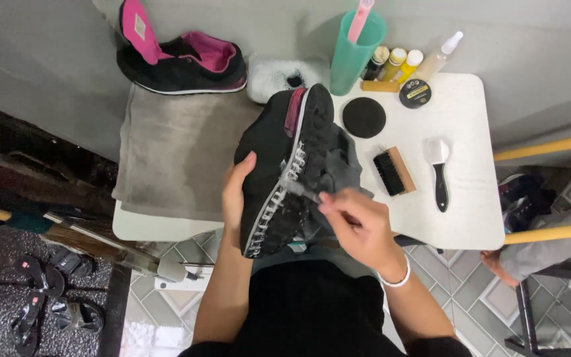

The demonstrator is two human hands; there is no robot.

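Left hand (235, 192) grips black shoe (279, 165); right hand (358, 225) pinches small brush (302, 190) near round black tin (415, 93).

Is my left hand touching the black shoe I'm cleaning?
Touching. The head view shows the left hand wrapped against the side of the black shoe, fingers pressed on its upper, no gap.

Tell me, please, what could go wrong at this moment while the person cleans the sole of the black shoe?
1. The left hand alone holds the black shoe, which partly overhangs the white table's edge; it could slip to the floor.
2. The right hand works a small tool in the sole; dirt may flick onto the person's dark clothing.
3. A grey cloth lies under the shoe; pulling it might shift the wooden brush.
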